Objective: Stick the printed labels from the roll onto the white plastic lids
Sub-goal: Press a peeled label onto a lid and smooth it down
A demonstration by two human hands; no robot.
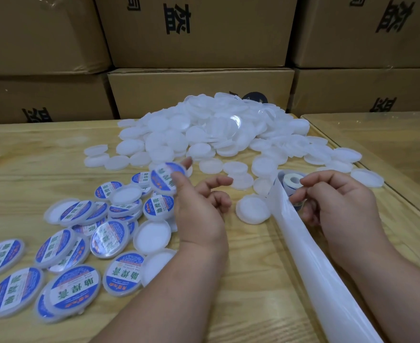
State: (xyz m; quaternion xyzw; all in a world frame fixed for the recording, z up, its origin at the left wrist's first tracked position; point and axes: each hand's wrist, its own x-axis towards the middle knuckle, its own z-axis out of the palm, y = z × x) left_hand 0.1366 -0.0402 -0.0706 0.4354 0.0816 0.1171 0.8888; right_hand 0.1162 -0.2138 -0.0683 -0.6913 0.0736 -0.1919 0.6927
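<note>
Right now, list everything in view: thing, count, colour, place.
unlabelled lids: large heap, white, far centre of table
labelled lids: many, blue-and-white labels, near left of table
held lid: one, labelled, pinched in left hand
label roll: one, white, by right hand
backing strip: one, white, trailing from roll toward viewer
table: one, light wood
cardboard boxes: several, brown, stacked behind table
left hand: holding lid
right hand: fingers at roll and strip

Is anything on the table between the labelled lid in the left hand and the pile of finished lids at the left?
Nothing visible. The left hand holds the labelled lid just above the finished pile, with only air below.
</note>
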